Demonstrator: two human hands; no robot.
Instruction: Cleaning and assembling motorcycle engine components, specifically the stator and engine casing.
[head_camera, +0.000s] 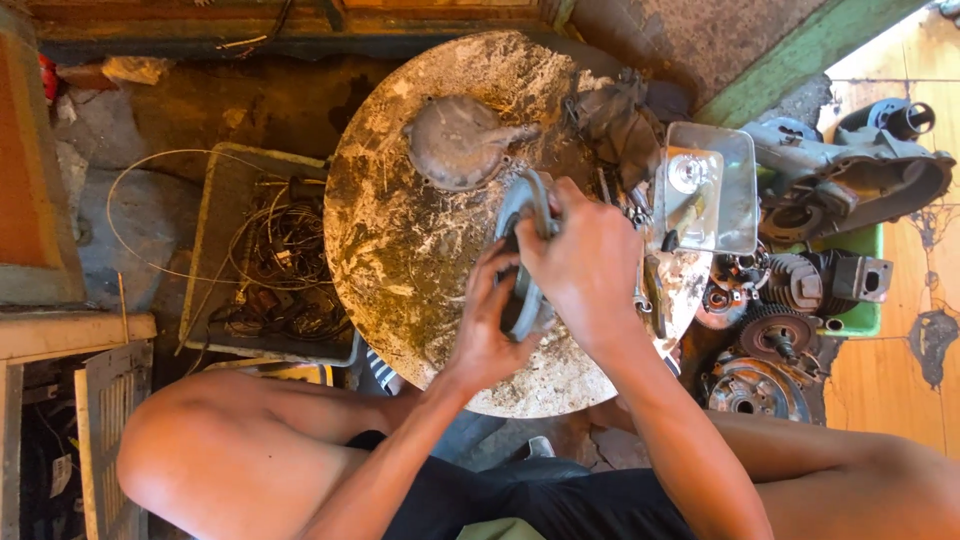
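Over a round, grimy table (420, 250) streaked with pale dust, both hands meet on a grey, disc-shaped metal part (522, 245) stood on edge near the table's middle. The right hand (585, 265) comes from above, fingers clenched over the part's upper rim, the back of the hand hiding much of it. The left hand (490, 330) comes from below, its fingers (500, 270) curled around the lower rim and grasping the same part. How the part's far face looks cannot be told, since the hands cover it.

Just beyond the part, toward the table's far edge, lies a rounded grey metal cover (455, 140), apart from the hands. A bundle of dirty rag (615, 120) sits at the table's upper right edge. Beside it, a shiny rectangular metal tray (710, 185) holds a small round piece. To the right of the table, on the floor, lie dark engine pieces: a toothed gear wheel (775, 330), a finned cylinder (795, 280) and a long grey engine casing (860, 175). To the left, a shallow crate (225, 200) carries coils of wire and cable. The person's bare knees frame the bottom of the view.
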